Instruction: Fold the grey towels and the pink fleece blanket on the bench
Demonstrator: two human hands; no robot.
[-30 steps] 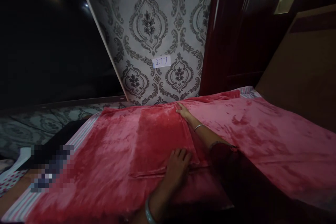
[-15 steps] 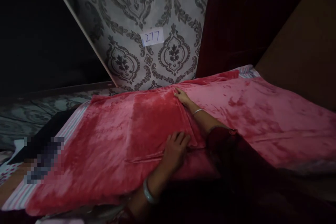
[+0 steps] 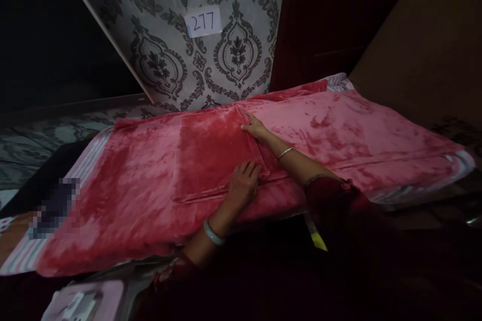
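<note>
A folded red plush cloth [image 3: 211,153] lies flat on a larger pink and red plush blanket [image 3: 139,185] with striped borders. My left hand [image 3: 243,183] rests on the near right part of the folded cloth, fingers stretched over it and slightly bent. At the far right edge of the same cloth is my right hand [image 3: 255,126], its thumb out on top and apart from the fingers, which lie along the edge. Both hands touch the cloth. The undersides of the fingers are hidden.
Behind the blanket stands a patterned wall [image 3: 203,70] with a paper label [image 3: 204,21] reading 277. A dark red panel [image 3: 316,25] rises beside it. At the lower left is a pink plastic item [image 3: 109,293], and a dark blurred object [image 3: 56,208] lies at the blanket's left end.
The view has tilted down, so the scene sits higher and more of the near side shows. My right hand has come slightly nearer along the cloth's right edge. My left hand stays on the cloth.
</note>
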